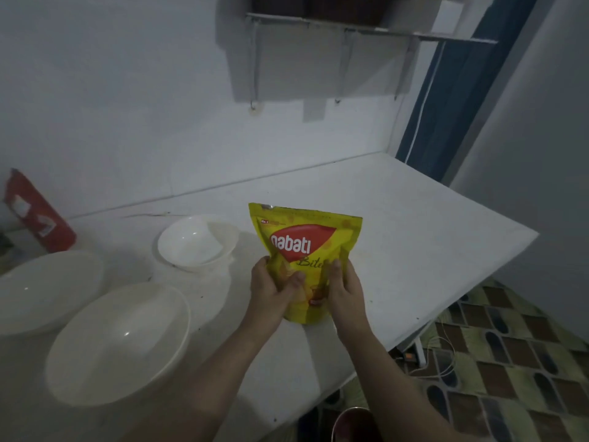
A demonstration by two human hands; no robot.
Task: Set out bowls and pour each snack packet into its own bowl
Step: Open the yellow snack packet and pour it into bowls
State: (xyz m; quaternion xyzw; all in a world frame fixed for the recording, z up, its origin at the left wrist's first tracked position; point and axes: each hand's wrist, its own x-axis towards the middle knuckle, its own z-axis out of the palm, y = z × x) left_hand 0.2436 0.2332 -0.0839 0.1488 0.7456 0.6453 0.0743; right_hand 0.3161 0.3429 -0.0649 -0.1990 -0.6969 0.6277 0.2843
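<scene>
**Yellow pouch upright in both hands, bowls off to the left of frame**

The yellow snack pouch (pixel 302 250) stands upright at the centre of the frame, its long axis running bottom to top, its base on or just above the white table (pixel 430 224). The left hand (pixel 271 288) grips its lower left side, thumb across the front; the right hand (pixel 345 287) grips the lower right. Both hands clamp low, so the top seal sits well above them and looks unopened, though a corner may be torn; I cannot tell.

The small white bowl (pixel 196 242) lies just left of the pouch, nearest the left hand. Two larger bowls, the near large bowl (pixel 121 342) and the far-left bowl (pixel 47 288), sit lower left. A red packet (pixel 38 212) leans at the left edge. Pouring would probably mean opening the top, then tipping leftward.
</scene>
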